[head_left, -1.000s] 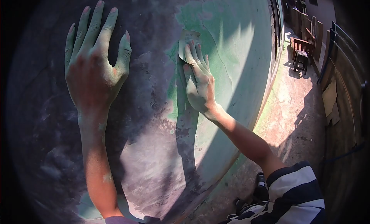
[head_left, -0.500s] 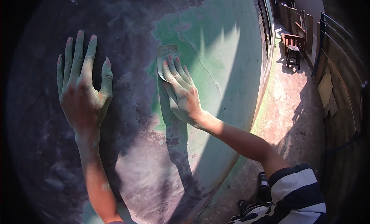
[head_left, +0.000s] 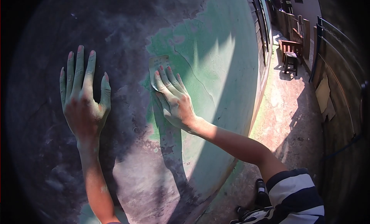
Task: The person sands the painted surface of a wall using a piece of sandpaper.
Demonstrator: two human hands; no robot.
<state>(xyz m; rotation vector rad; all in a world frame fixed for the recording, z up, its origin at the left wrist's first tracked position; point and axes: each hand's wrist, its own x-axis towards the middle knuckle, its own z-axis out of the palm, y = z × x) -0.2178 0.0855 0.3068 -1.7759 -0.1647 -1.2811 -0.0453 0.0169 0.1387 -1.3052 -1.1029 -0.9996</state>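
My left hand (head_left: 84, 102) lies on the dark, bare part of the wall (head_left: 127, 42), fingers spread and pointing up, holding nothing. To its right, my right hand (head_left: 175, 96) presses a small sheet of printed paper, which looks like sandpaper (head_left: 158, 62), against the wall beside the edge of the green paint (head_left: 192, 50). Its upper part sticks out past my fingertips, and the rest is under my fingers. Both hands look coated with pale dust. A crack runs down the green patch to the right of my right hand.
A louvred window (head_left: 259, 27) is set in the wall's right side. Along the sunlit path (head_left: 275, 116) stand a wooden bench (head_left: 291, 45) and a small dark stool (head_left: 291, 63). A dark fence (head_left: 341, 93) borders the right. My feet show at the bottom.
My right hand and the paper have moved left and down in view, still against the wall. The view has shifted; my left hand appears lower and keeps its spread pose.
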